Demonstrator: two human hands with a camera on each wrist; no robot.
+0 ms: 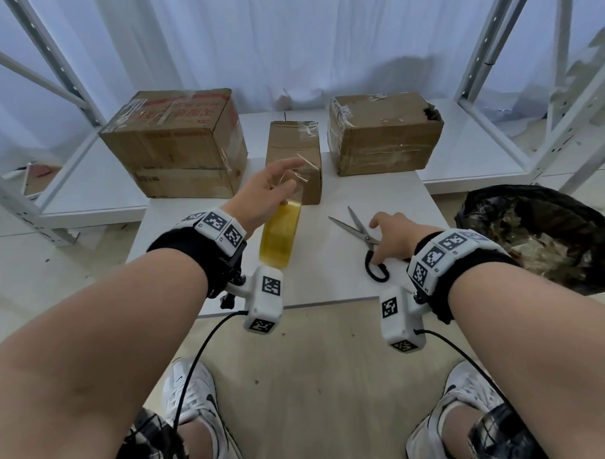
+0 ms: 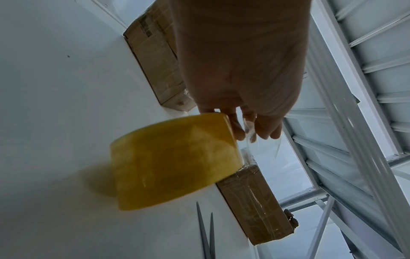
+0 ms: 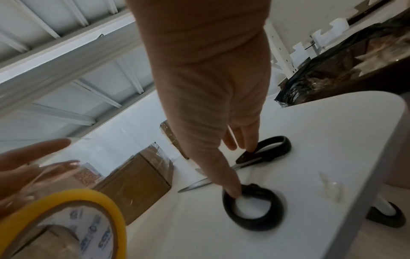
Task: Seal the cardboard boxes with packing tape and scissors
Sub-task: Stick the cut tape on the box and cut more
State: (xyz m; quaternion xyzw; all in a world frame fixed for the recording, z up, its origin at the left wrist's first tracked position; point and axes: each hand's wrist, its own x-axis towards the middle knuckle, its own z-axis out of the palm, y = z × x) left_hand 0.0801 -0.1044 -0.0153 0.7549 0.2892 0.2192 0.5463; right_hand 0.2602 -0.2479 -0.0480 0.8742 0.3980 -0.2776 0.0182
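A yellow packing tape roll (image 1: 279, 237) (image 2: 175, 161) (image 3: 93, 196) stands on edge just over the white table (image 1: 330, 283), blurred. Its clear free strip runs up to my left hand (image 1: 285, 175) (image 2: 250, 129), which pinches the strip between its fingers in front of the small middle cardboard box (image 1: 293, 150). A large box (image 1: 174, 141) sits to the left and a medium box (image 1: 383, 137) to the right. Black-handled scissors (image 1: 357, 232) (image 3: 252, 210) lie on the table with blades apart. My right hand (image 1: 380, 240) (image 3: 239, 168) touches their handles with straight fingers, thumb tip in one loop.
A bin lined with a black bag (image 1: 541, 234) full of tape scraps stands right of the table. White metal shelving (image 1: 493, 51) flanks both sides, and low white shelves run behind the boxes. A small clear tape scrap (image 3: 330, 187) lies near the table's front edge.
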